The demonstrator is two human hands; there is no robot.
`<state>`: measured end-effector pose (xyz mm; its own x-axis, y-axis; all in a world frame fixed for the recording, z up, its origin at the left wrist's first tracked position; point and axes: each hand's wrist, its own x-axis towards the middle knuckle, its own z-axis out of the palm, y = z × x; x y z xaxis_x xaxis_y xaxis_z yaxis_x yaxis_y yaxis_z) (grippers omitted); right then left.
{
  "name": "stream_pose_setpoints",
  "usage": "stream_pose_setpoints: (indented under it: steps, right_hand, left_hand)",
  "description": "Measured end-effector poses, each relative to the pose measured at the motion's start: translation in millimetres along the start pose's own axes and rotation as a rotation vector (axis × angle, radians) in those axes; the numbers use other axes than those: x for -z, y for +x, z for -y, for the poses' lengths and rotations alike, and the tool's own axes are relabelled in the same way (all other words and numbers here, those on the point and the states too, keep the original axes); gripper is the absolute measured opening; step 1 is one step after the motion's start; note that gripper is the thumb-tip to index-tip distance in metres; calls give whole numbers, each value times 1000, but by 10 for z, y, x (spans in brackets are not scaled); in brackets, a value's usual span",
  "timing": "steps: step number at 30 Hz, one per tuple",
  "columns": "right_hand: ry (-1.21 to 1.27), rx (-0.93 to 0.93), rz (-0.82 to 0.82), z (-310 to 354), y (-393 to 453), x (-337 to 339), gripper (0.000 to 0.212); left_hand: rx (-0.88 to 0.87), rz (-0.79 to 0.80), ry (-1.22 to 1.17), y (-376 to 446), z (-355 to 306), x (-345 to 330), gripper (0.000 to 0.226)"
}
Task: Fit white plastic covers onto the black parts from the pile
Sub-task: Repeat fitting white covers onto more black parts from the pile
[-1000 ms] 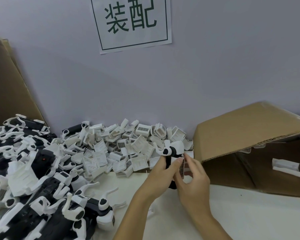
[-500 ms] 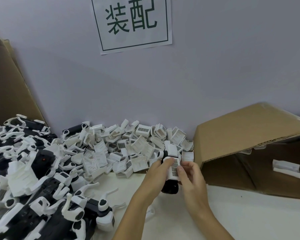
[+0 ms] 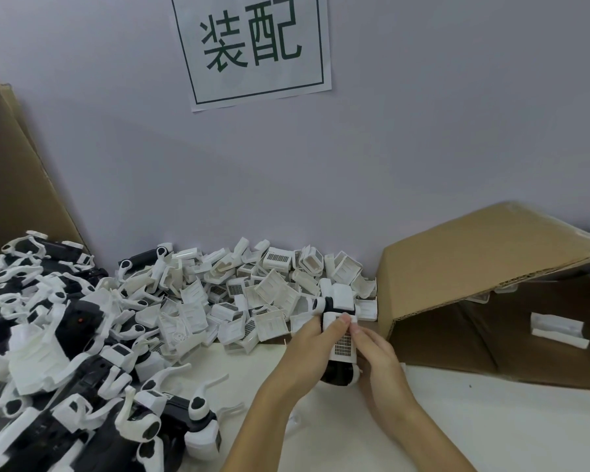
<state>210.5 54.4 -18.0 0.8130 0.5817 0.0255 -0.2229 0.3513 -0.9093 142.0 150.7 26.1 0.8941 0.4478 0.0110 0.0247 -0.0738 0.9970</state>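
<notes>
The left hand (image 3: 309, 349) gripped a black part (image 3: 338, 374) just above the bench (image 3: 491, 420), near the front edge of the heap of loose white covers (image 3: 252, 301), while the right hand (image 3: 377, 352) pinched a white cover (image 3: 343, 338) against its upper face, thumbs meeting at the cover's top edge. The step in hand looked like seating that cover: it lay on the part, though whether it had clicked home could not be told. The next move probably called for firm thumb pressure along the grilled face until it sat flush. To the left sprawled a pile of black-and-white pieces (image 3: 65, 335); to the right an open cardboard box (image 3: 474, 260) lay on its side, its corner close beside the hands and likely to crowd the right elbow's swing. A printed sign (image 3: 252, 49) hung on the wall.
</notes>
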Motion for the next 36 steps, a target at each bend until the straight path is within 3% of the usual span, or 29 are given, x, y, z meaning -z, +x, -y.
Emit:
stream_pose_setpoints:
  steps: [3,13,20,23,28,36]
  right_hand:
    - [-27,-20,55,18,8,4,52]
    - [-81,82,-5,59,-52,-47,32]
    - [-98,91,-73,56,-48,-66,31]
    - [-56,91,-111,74,-38,-52,26]
    - [65,13,-77,131,-25,-16,40]
    - [-77,54,-79,142,-84,-47,50]
  left_hand:
    - [4,-5,-2,-2,-5,-24,27]
    - [-15,-25,86,1,-72,-15,24]
    - [14,-182,-115,1,-55,-134,24]
    - [10,-166,-144,2,-29,-199,25]
    - [15,-91,-155,11,-4,-166,25]
    - [-47,-118,8,-42,-3,-186,39]
